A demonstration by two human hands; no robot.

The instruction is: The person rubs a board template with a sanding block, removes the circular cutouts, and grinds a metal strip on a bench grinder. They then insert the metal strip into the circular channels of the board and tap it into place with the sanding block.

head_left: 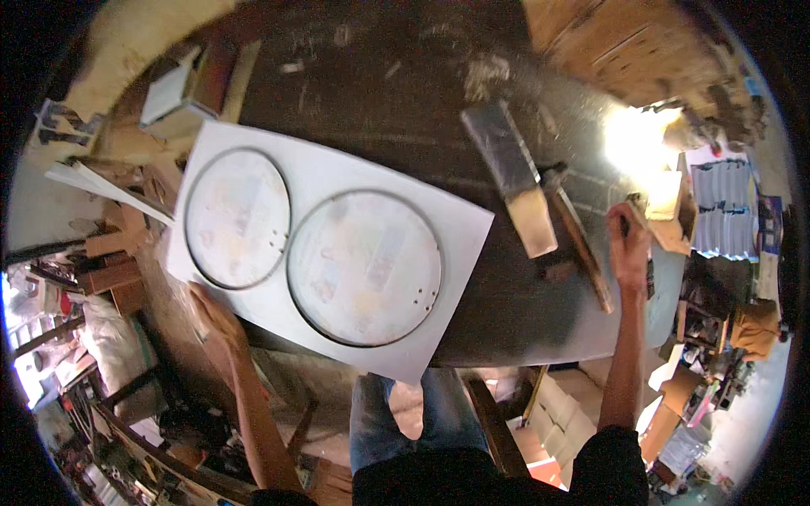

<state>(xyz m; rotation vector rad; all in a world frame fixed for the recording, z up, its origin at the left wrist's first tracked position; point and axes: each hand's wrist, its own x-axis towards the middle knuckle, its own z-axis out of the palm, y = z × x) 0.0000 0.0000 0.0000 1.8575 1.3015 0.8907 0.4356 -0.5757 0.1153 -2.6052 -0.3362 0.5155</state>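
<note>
A white rectangular panel (456,244) lies tilted on the dark table at centre-left. Set in it are two round discs, a smaller left disc (236,218) and a larger right disc (364,268), each with a dark outline and small holes near its right edge. My left hand (218,325) is at the panel's lower left edge; its fingers are blurred, so their grip is unclear. Over at the table's right side, my right hand (627,240) is raised with fingers curled in a pinch. Whatever it holds is too small to make out.
A hammer (580,240) lies beside a broad dark and tan block-like tool (510,177) right of the panel. Near my right hand stand an open wooden box (671,232) and a bright lamp (643,139). Another box (177,97) sits at the far left. Clutter crowds both sides.
</note>
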